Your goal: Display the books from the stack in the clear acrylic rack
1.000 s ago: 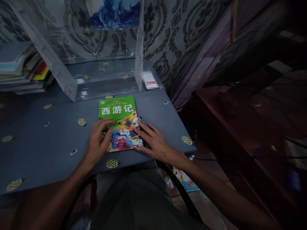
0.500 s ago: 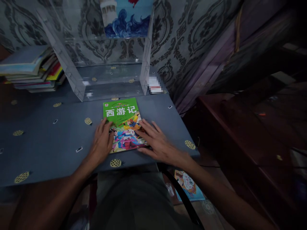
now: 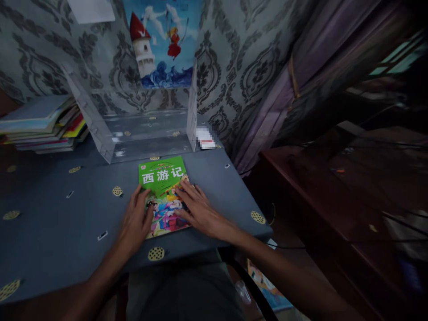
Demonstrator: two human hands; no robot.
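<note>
A green book (image 3: 162,178) with white characters and a colourful picture lies closed on the grey-blue table cloth (image 3: 83,223), near the table's front edge. My left hand (image 3: 136,214) rests at the book's left edge, fingers apart, thumb near the cover. Over the right part of the cover lies my right hand (image 3: 200,211), its fingers spread on the picture. Neither hand is wrapped round the book.
Behind the book stands a clear acrylic rack (image 3: 100,129). A stack of books (image 3: 40,127) is at the back left. A white item (image 3: 205,137), blurred out, lies right of the rack. A dark red table (image 3: 301,191) stands at the right; another book (image 3: 267,285) lies below.
The view has tilted up, showing more of the wall picture. My right hand has moved further left over the book's cover. The book still lies in front of the rack.
</note>
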